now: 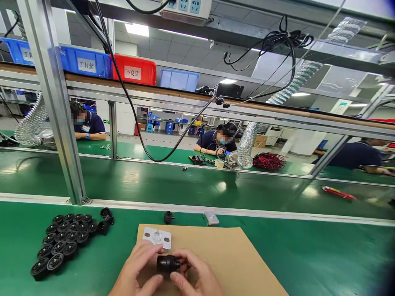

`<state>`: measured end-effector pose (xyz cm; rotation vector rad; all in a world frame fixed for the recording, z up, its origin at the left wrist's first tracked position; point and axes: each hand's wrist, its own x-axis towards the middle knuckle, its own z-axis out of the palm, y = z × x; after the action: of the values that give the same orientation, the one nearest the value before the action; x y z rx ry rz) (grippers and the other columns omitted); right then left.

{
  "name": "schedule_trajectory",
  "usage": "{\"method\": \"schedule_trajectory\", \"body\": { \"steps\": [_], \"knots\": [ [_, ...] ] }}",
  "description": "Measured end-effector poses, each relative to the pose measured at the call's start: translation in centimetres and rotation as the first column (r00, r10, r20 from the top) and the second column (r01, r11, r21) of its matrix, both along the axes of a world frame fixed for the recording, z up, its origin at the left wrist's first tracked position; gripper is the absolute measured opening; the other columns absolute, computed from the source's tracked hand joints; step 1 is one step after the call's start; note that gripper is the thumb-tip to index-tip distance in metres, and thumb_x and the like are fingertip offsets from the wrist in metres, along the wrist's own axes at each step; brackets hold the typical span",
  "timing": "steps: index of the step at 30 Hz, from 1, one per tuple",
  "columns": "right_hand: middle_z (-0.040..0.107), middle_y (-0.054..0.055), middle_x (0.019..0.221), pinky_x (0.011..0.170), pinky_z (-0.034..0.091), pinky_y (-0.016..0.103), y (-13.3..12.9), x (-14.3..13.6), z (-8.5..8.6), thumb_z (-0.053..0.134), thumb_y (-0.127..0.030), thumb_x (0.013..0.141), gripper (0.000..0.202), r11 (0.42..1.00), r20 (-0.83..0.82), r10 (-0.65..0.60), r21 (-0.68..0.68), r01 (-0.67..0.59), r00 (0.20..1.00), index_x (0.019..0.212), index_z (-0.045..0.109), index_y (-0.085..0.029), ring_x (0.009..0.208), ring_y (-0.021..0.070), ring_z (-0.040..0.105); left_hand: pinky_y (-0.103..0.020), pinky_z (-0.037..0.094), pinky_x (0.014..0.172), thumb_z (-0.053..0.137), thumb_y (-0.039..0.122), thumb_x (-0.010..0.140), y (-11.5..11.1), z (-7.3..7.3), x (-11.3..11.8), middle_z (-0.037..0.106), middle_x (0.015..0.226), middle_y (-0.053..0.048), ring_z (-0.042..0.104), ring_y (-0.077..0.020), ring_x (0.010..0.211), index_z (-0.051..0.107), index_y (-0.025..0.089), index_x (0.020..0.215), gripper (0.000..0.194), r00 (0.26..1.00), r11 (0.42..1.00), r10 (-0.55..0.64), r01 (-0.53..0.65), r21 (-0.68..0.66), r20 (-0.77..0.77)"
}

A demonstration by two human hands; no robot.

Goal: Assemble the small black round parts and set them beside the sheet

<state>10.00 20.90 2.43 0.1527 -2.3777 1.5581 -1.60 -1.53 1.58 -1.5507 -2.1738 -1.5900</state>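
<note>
A small black cylindrical part [167, 263] is held between both my hands low in the head view, above a brown cardboard sheet [234, 259]. My left hand [137, 267] grips its left end with thumb and fingers. My right hand [194, 273] pinches its right end. Just beyond my fingers a clear plastic piece on a white plate [157, 237] lies on the cardboard. To the left, several black round parts [63, 242] stand packed together on the green bench.
A loose black part [168, 217] and a small clear block [211, 218] lie by the bench's far rail. A metal post [58, 111] rises at left. Behind runs a green conveyor [185, 181]; people work across it. Coloured bins [132, 70] sit on the overhead shelf, cables hang down.
</note>
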Motion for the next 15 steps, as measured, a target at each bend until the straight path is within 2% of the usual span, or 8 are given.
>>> {"method": "schedule_trajectory", "body": {
  "steps": [3, 5, 7, 10, 15],
  "knots": [
    [0.072, 0.009, 0.099, 0.074, 0.056, 0.031, 2.1, -1.1, -0.3, 0.065, -0.058, 0.102, 0.046, 0.986, -0.006, -0.168, 0.010, 0.168, 0.986, 0.125, 0.070, -0.019, 0.081, 0.0225, 0.066, -0.058, 0.044, 0.125, 0.073, 0.029, 0.095, -0.1, -0.5, -0.5, 0.052, 0.163, -0.010, 0.047, -0.0364, 0.150, 0.039, 0.037, 0.164, 0.078, 0.984, 0.980, 0.175, -0.178, -0.087, -0.041],
    [0.069, 0.007, 0.093, 0.072, 0.056, 0.032, 4.3, -2.1, -0.8, 0.063, -0.062, 0.103, 0.051, 0.947, -0.025, -0.314, 0.063, 0.315, 0.949, 0.128, 0.069, -0.017, 0.078, 0.0223, 0.065, -0.065, 0.037, 0.128, 0.067, 0.025, 0.097, 0.0, -0.7, -1.1, 0.042, 0.170, -0.010, 0.037, -0.0382, 0.157, 0.031, 0.037, 0.168, 0.080, 0.964, 0.945, 0.261, -0.264, -0.191, -0.041],
    [0.067, 0.006, 0.087, 0.069, 0.055, 0.033, 6.4, -3.2, -1.4, 0.060, -0.063, 0.103, 0.055, 0.902, -0.057, -0.407, 0.128, 0.411, 0.911, 0.131, 0.067, -0.016, 0.074, 0.0225, 0.063, -0.069, 0.032, 0.128, 0.058, 0.019, 0.100, 0.1, -0.7, -1.7, 0.043, 0.170, -0.009, 0.036, -0.0372, 0.158, 0.027, 0.037, 0.168, 0.077, 0.960, 0.927, 0.277, -0.276, -0.256, -0.032],
    [0.068, 0.007, 0.091, 0.071, 0.055, 0.036, 8.3, -4.7, -1.9, 0.057, -0.060, 0.104, 0.054, 0.872, -0.084, -0.447, 0.181, 0.455, 0.890, 0.131, 0.065, -0.014, 0.073, 0.0228, 0.062, -0.068, 0.030, 0.127, 0.050, 0.011, 0.100, 0.3, -0.5, -2.3, 0.053, 0.162, -0.009, 0.044, -0.0334, 0.151, 0.031, 0.038, 0.167, 0.074, 0.969, 0.936, 0.247, -0.242, -0.254, -0.014],
    [0.069, 0.008, 0.093, 0.073, 0.052, 0.040, 8.5, -8.0, -1.5, 0.054, -0.051, 0.100, 0.047, 0.847, -0.100, -0.433, 0.295, 0.443, 0.896, 0.126, 0.069, -0.014, 0.071, 0.0241, 0.062, -0.065, 0.036, 0.124, 0.052, 0.009, 0.096, 0.1, 0.2, -2.4, 0.052, 0.161, -0.010, 0.046, -0.0349, 0.148, 0.028, 0.037, 0.169, 0.081, 0.970, 0.946, 0.236, -0.214, -0.244, 0.065]
  ]
}}
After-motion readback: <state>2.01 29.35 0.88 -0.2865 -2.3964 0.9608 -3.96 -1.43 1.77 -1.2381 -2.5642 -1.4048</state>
